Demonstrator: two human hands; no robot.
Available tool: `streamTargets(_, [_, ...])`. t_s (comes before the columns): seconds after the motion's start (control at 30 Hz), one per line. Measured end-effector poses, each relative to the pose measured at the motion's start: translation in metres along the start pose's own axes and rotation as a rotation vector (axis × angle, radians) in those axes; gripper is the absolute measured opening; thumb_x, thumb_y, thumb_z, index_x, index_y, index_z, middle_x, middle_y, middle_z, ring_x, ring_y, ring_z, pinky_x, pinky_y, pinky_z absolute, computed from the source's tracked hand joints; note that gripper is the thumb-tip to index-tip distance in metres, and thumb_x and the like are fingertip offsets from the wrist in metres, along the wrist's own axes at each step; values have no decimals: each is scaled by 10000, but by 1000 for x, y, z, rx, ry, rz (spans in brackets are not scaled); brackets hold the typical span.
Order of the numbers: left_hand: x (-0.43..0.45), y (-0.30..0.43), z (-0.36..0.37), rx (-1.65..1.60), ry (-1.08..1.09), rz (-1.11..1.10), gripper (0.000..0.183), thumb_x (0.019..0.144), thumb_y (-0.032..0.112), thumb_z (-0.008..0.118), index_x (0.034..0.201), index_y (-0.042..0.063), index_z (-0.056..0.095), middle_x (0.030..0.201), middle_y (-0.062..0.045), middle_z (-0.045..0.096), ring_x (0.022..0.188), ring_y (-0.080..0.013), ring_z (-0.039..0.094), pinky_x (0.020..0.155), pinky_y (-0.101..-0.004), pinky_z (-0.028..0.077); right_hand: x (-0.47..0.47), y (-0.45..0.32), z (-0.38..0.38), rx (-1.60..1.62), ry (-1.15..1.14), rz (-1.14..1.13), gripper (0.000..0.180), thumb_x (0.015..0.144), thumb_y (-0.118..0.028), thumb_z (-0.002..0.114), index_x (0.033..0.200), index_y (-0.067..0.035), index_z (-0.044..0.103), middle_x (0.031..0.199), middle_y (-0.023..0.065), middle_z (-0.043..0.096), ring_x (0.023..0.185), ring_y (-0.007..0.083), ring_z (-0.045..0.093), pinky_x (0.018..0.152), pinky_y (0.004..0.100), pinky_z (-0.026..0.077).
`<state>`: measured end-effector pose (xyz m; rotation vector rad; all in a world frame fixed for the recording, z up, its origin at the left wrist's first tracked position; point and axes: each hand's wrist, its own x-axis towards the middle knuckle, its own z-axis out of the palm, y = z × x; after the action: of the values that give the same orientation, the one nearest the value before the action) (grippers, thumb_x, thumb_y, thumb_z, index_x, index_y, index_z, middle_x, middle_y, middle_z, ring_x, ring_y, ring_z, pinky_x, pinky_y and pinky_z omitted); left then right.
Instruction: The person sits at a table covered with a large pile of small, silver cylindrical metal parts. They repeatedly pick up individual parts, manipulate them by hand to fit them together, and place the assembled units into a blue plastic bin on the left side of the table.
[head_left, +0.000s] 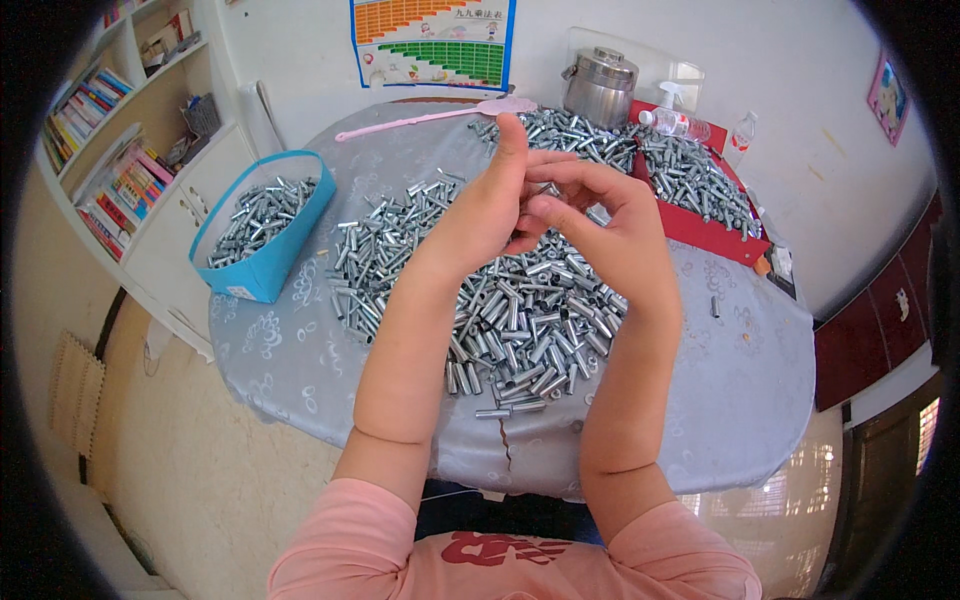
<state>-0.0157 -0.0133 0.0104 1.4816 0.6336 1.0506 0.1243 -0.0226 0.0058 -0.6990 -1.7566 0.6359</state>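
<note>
My left hand (491, 199) is raised over the middle of the table, its thumb pointing up and its fingers curled inward. Against those fingers my right hand (619, 217) brings its thumb and bent fingertips. Whatever may lie between them is mostly hidden by the fingers. Beneath both hands spreads a wide heap of shiny metal sleeves and bolts (517, 322), piled loose. A few sleeves (493, 414) lie at the heap's near edge, close to a crack in the tablecloth.
A blue fabric bin (300, 251) of metal parts stands left. At the back right, a red box (705, 238) holds more bolts, near a steel pot (600, 90) and plastic bottles (679, 124). A pink fly swatter (420, 118) lies behind the heap. One sleeve (715, 307) sits alone at right.
</note>
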Motion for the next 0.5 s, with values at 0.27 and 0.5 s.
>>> streamTargets(0.27, [8,-14,-16,437,442,164,854,802,688,83,1123,30,522,490,46,344,427,-46,300,404,-198,213,0,-11,-8,-119,379,51,134,764,-76,611,878,-5,607,702,36,594,586,66,512,498,192,392])
streamTargets(0.5, [8,-13,9,385,313,310,614,871,555,294,966,30,599,621,-25,540,580,-127,491,564,-262,392,5,-7,6,496,590,97,238,856,-167,530,967,33,463,770,104,603,639,137,596,476,201,448])
